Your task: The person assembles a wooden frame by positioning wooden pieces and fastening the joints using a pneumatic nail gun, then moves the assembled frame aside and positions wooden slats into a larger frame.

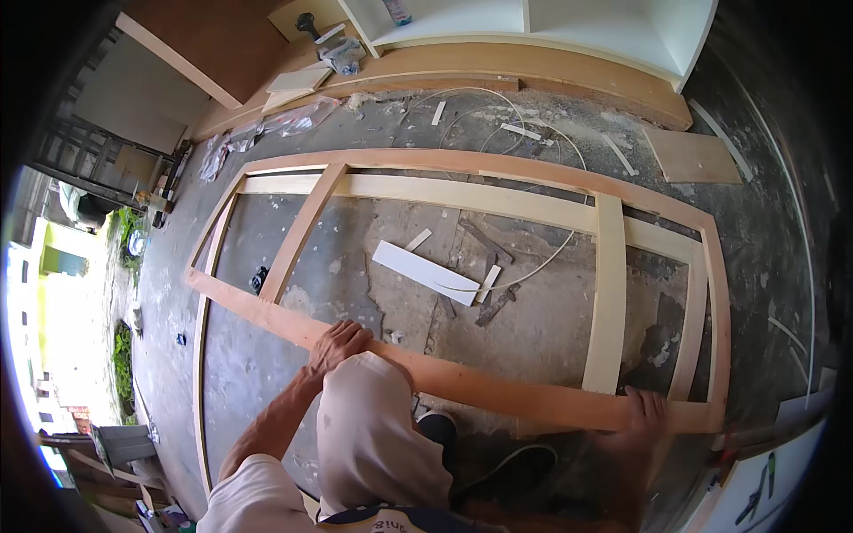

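Observation:
A large rectangular wooden frame point(498, 386) with crosspieces spans the view above the concrete floor. Its near rail is gripped by my left hand point(340, 346), whose fingers curl over the top edge just beside my knee. Farther right, my right hand point(641, 410) has its fingers wrapped over the same rail, close to the right corner; motion blurs part of it. A pale crosspiece point(608, 293) meets the rail left of that hand. Beneath or behind this frame, a second pale wooden frame point(462, 194) partly shows.
A white board point(426, 272) and wood scraps lie on the floor inside the frame's outline. Thin cable loops across the floor beyond. At the back stand a white cabinet point(569, 25) and a brown panel point(209, 44). A flat board point(691, 156) lies at the far right.

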`<state>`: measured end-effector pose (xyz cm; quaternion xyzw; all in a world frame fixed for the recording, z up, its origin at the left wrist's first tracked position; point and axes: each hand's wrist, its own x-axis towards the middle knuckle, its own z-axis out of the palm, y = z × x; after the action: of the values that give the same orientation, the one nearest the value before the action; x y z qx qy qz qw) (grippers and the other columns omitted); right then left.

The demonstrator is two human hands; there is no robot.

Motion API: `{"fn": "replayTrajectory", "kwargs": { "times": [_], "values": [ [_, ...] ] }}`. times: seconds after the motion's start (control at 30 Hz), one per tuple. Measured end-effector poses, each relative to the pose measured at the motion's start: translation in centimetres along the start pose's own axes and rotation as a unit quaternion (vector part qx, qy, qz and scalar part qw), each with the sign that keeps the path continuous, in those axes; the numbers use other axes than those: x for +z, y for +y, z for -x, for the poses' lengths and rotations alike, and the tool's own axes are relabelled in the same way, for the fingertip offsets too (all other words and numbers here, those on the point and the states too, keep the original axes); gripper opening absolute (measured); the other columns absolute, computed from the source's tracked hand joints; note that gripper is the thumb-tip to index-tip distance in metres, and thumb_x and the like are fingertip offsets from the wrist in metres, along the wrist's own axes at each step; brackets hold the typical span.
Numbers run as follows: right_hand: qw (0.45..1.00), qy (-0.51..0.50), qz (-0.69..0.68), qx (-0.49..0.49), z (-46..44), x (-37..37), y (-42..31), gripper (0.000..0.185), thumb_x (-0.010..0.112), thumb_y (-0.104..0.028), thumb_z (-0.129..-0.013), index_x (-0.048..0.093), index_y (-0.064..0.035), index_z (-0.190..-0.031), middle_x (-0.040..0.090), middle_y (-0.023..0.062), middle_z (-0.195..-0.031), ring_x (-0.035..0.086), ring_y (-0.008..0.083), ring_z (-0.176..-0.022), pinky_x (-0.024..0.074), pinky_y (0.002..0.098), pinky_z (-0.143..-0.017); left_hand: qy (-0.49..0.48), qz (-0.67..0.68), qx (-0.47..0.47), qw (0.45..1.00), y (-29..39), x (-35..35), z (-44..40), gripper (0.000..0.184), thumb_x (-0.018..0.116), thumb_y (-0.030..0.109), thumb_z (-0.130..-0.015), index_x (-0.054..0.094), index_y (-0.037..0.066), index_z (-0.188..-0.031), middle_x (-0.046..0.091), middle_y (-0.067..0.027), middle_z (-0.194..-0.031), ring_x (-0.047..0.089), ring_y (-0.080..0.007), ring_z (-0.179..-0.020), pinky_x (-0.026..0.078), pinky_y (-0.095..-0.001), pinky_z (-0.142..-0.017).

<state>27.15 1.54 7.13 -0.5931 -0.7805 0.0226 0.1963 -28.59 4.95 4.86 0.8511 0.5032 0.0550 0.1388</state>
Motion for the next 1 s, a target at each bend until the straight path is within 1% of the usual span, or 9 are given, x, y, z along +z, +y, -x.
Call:
{"fn": "replayTrajectory", "kwargs": {
  "times": [0.23, 0.4, 0.5, 0.57, 0.7, 0.73, 0.77, 0.87, 1.0],
  "values": [
    [0.998, -0.061, 0.008, -0.015, -7.8, -7.8, 0.4, 0.075, 0.086, -0.049, -0.053, 0.063, 0.0010, -0.105, 0.061, 0.0174, -0.095, 0.061, 0.0387, -0.088, 0.0491, 0.0491, -0.080, 0.018, -0.017, -0.006, 1.000, 2.4, -12.4, -6.9, 0.055, 0.080, 0.005, -0.049, 0.065, 0.002, -0.102, 0.065, -0.0143, -0.089, 0.064, -0.0365, -0.084, 0.054, -0.0423, -0.074],
    [0.993, -0.061, 0.040, -0.091, -18.2, -16.5, 1.2, 0.069, 0.082, -0.047, -0.066, 0.063, 0.0023, -0.110, 0.063, 0.0182, -0.102, 0.062, 0.0399, -0.094, 0.0499, 0.0482, -0.081, 0.077, -0.041, 0.027, 0.996, 1.7, -24.0, -13.5, 0.048, 0.081, 0.003, -0.055, 0.074, 0.002, -0.103, 0.073, -0.0132, -0.096, 0.070, -0.0334, -0.088, 0.056, -0.0411, -0.082],
    [0.992, -0.058, 0.002, -0.108, -25.7, -20.2, 0.1, 0.059, 0.079, -0.036, -0.076, 0.063, 0.0022, -0.118, 0.064, 0.0196, -0.112, 0.062, 0.0404, -0.101, 0.0494, 0.0483, -0.086, 0.130, -0.068, 0.064, 0.987, 0.5, -30.6, -18.7, 0.041, 0.087, 0.009, -0.061, 0.076, 0.006, -0.100, 0.073, -0.0088, -0.101, 0.068, -0.0283, -0.097, 0.052, -0.0397, -0.090],
    [0.989, -0.021, 0.055, -0.133, -31.5, -21.3, -2.9, 0.052, 0.075, -0.022, -0.081, 0.060, 0.0001, -0.126, 0.064, 0.0194, -0.119, 0.062, 0.0400, -0.107, 0.0493, 0.0469, -0.091, 0.214, -0.088, -0.003, 0.973, -0.4, -32.7, -21.8, 0.037, 0.088, 0.015, -0.064, 0.077, 0.009, -0.098, 0.073, -0.0054, -0.101, 0.064, -0.0250, -0.108, 0.044, -0.0399, -0.101],
    [0.984, -0.055, 0.019, -0.169, -42.9, -19.1, -12.0, 0.052, 0.074, -0.020, -0.085, 0.057, -0.0037, -0.131, 0.063, 0.0185, -0.125, 0.062, 0.0395, -0.110, 0.0507, 0.0466, -0.092, 0.378, -0.132, -0.145, 0.905, 0.4, -33.2, -26.6, 0.063, 0.082, 0.019, -0.077, 0.060, 0.017, -0.136, 0.053, -0.0133, -0.139, 0.041, -0.0314, -0.137, 0.025, -0.0510, -0.113],
    [0.986, -0.098, -0.003, -0.138, -46.0, -17.8, -13.1, 0.048, 0.074, -0.023, -0.086, 0.059, -0.0038, -0.127, 0.065, 0.0189, -0.122, 0.063, 0.0397, -0.109, 0.0506, 0.0479, -0.090, 0.366, -0.060, -0.194, 0.908, 1.4, -33.2, -26.6, 0.079, 0.078, 0.018, -0.081, 0.042, 0.020, -0.151, 0.036, -0.0178, -0.152, 0.033, -0.0366, -0.142, 0.022, -0.0533, -0.114],
    [0.984, -0.143, -0.026, -0.104, -48.3, -16.7, -14.1, 0.045, 0.073, -0.027, -0.087, 0.061, -0.0038, -0.124, 0.066, 0.0193, -0.119, 0.064, 0.0400, -0.107, 0.0505, 0.0493, -0.089, 0.373, 0.003, -0.244, 0.895, 3.5, -33.2, -26.0, 0.082, 0.077, 0.020, -0.080, 0.039, 0.019, -0.152, 0.036, -0.0201, -0.152, 0.031, -0.0373, -0.142, 0.022, -0.0533, -0.114],
    [0.971, -0.235, 0.032, -0.030, -53.3, -15.6, -15.0, 0.040, 0.072, -0.033, -0.088, 0.066, -0.0075, -0.118, 0.071, 0.0188, -0.108, 0.066, 0.0406, -0.102, 0.0506, 0.0513, -0.085, 0.309, 0.148, -0.327, 0.881, 10.7, -31.2, -20.0, 0.072, 0.073, 0.018, -0.081, 0.044, 0.012, -0.146, 0.039, -0.0197, -0.148, 0.033, -0.0402, -0.141, 0.024, -0.0522, -0.114],
    [0.973, -0.226, 0.051, -0.011, -56.0, -15.1, -13.8, 0.036, 0.073, -0.036, -0.087, 0.069, -0.0167, -0.117, 0.072, 0.0186, -0.101, 0.067, 0.0406, -0.098, 0.0510, 0.0513, -0.084, 0.062, 0.268, -0.483, 0.832, 19.3, -24.7, -4.7, 0.058, 0.075, 0.018, -0.077, 0.058, 0.007, -0.132, 0.048, -0.0202, -0.141, 0.040, -0.0400, -0.136, 0.029, -0.0519, -0.114]
  ]
}}
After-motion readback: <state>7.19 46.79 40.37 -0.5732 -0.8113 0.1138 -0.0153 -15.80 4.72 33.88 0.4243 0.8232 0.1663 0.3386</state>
